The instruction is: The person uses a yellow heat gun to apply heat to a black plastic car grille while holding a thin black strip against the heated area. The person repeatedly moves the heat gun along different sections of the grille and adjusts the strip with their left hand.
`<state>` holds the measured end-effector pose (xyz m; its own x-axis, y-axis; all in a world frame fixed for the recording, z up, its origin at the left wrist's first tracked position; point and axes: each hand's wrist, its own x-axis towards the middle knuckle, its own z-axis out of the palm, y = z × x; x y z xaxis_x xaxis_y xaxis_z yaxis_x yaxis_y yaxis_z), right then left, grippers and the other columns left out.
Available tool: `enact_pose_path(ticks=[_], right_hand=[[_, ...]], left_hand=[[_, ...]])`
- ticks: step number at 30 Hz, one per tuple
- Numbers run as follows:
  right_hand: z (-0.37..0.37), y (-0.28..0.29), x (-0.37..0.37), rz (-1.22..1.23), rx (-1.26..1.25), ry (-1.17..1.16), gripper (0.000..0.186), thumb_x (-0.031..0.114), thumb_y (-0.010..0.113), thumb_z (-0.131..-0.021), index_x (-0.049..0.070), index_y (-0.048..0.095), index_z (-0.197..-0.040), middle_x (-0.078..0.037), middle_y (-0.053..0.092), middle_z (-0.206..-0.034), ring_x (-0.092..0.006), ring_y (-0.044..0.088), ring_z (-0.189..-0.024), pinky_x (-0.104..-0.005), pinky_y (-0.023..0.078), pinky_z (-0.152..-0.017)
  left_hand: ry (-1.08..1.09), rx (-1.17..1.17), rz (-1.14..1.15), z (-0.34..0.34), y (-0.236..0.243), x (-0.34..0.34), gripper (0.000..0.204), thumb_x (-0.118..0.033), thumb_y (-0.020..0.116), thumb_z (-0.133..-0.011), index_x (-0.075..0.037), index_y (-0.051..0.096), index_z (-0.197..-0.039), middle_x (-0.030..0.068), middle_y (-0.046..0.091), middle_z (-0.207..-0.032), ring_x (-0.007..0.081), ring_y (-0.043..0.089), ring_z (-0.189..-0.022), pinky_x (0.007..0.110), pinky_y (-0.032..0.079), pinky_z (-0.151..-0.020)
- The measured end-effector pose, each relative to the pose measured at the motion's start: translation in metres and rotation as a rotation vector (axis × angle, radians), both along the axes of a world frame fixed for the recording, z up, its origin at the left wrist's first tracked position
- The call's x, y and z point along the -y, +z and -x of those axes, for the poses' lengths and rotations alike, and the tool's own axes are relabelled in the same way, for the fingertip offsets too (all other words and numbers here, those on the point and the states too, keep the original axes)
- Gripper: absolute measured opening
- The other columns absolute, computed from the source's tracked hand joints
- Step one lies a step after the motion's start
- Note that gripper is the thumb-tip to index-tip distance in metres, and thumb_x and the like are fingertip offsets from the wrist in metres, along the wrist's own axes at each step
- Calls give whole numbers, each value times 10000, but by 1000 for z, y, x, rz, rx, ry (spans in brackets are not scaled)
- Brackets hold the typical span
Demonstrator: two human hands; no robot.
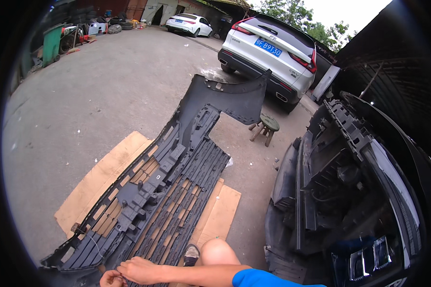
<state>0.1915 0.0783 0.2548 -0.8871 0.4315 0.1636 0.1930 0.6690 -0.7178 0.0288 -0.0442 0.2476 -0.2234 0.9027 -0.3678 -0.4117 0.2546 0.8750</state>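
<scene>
A black car bumper with a slatted grille (177, 210) lies inside-up before me, stretching from the lower left to the middle. At its near end my right hand (140, 269) is closed in a pinch, its fingers meeting those of my left hand (111, 278). The left hand, partly cut off by the lower edge, is curled closed as well. Whatever they hold is too small or hidden. A thin pale wire (96, 246) loops over the bumper just beyond the hands. Small clips and brackets (129, 213) run along the bumper's middle bar.
Flattened cardboard (100, 177) lies under the bumper. A small round stool (268, 123) stands past its far end. On the right is a car with its front opened up (330, 191). Beyond are a white SUV (273, 52), a white sedan (189, 25) and a green bin (51, 44).
</scene>
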Motion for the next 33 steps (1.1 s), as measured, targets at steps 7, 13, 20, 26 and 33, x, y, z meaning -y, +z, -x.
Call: enact_pose_path(ticks=[7, 13, 20, 26, 33], right_hand=[[-7, 6, 17, 14, -69, 34, 83, 128, 552, -895, 47, 551, -874, -133, 617, -795, -360, 638, -763, -444, 517, -654], [-14, 9, 31, -95, -7, 74, 83, 125, 559, -907, 45, 554, -928, -139, 621, -813, -358, 648, -760, -450, 514, -648], [-9, 9, 48, -79, 121, 151, 142, 164, 553, -942, 24, 555, -961, -139, 610, -802, -361, 641, -764, -453, 510, -652], [-14, 4, 48, -130, -35, 149, 161, 178, 558, -940, 20, 582, -926, -150, 635, -796, -373, 642, -714, -472, 516, -611], [-4, 2, 44, -175, -21, 137, 168, 185, 568, -934, 21, 598, -918, -145, 669, -806, -362, 662, -726, -448, 536, -610]], left_hand=[[23, 39, -122, -8, -2, 4, 180, 19, 643, -870, 29, 598, -1044, 87, 648, -862, 161, 630, -714, 269, 526, -653], [-13, 75, -138, -5, 18, 9, 183, 119, 626, -818, 56, 602, -988, 128, 658, -823, 217, 683, -716, 322, 586, -649], [-16, 52, -114, 6, 15, 19, 190, 144, 568, -806, 68, 593, -978, 115, 627, -801, 203, 664, -696, 312, 575, -629], [7, 48, -146, -3, 16, 14, 219, 159, 561, -781, 66, 592, -977, 103, 595, -802, 201, 647, -679, 304, 560, -608], [-75, 120, -141, 7, 19, 15, 238, 119, 631, -813, 71, 609, -1045, 127, 641, -899, 193, 662, -757, 306, 559, -676]])
